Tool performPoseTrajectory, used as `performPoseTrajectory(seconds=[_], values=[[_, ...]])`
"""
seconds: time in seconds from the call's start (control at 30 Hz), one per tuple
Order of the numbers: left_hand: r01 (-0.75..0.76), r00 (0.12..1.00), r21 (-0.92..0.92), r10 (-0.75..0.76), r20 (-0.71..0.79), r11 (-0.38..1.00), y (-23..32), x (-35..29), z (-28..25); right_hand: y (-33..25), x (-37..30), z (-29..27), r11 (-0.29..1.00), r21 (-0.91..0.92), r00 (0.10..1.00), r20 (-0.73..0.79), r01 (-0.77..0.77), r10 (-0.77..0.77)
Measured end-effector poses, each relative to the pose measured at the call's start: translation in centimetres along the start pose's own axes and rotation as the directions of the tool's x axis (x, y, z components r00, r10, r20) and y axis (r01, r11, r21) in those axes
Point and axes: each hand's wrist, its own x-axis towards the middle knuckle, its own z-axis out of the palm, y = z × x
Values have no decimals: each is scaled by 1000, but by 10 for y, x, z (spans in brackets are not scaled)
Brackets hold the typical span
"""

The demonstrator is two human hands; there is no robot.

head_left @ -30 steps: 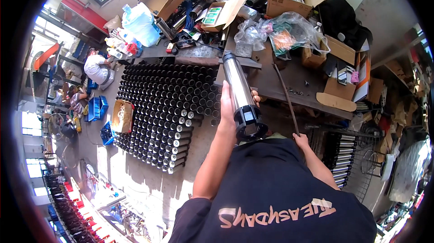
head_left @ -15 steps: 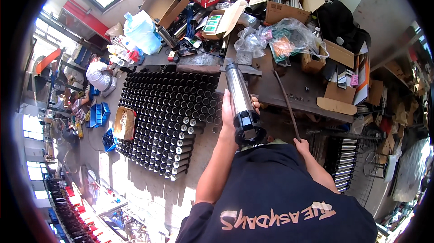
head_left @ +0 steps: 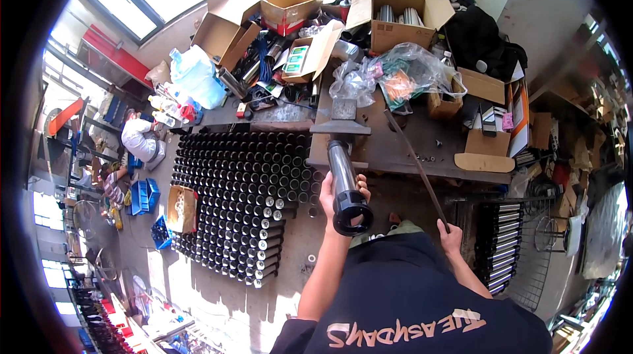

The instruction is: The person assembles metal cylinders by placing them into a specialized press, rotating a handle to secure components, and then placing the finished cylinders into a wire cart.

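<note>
My left hand [head_left: 327,201] is wrapped round a shiny metal cylinder [head_left: 341,171] with a black slotted collar [head_left: 353,214] at its near, open end. The cylinder is held in front of the bench edge, its far end close to a vise-like metal block [head_left: 343,127]; whether they touch I cannot tell. Closed round the near part of a long thin metal rod [head_left: 420,166] is my right hand [head_left: 451,236]. That rod slants away over the bench top, a short piece of its near end showing past my fingers.
The dark workbench [head_left: 395,146] carries open cardboard boxes [head_left: 402,31], plastic bags [head_left: 422,74] and loose nuts. Many black-rimmed tubes [head_left: 231,196] stand in rows on the floor at left, beside blue bins [head_left: 144,197]. A wire rack [head_left: 504,242] of tubes is at right. A person [head_left: 142,138] crouches far left.
The cylinder has come lower and nearer to me, uncovering the metal block. The rod's near end now shows beyond my right hand. The whole view has shifted somewhat.
</note>
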Motion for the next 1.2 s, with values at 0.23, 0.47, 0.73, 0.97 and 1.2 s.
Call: performPoseTrajectory(seconds=[0.23,0.47,0.73,0.97,1.2], values=[[-347,934,10,346,-92,938,41,65,48,-56,52,-45,945,169,958,20,279,-286],[-40,966,-34,30,-257,999,103,116,87,-102,162,-83,850,69,847,70,522,-526],[-34,953,-2,32,-301,999,101,113,97,-281,366,-186,387,-428,486,151,817,-861],[-254,915,-138,191,-355,957,105,138,67,-285,286,-68,698,-557,849,25,451,-528],[-120,906,-283,-12,-423,952,98,130,97,-326,310,-83,468,-673,677,65,572,-733]])
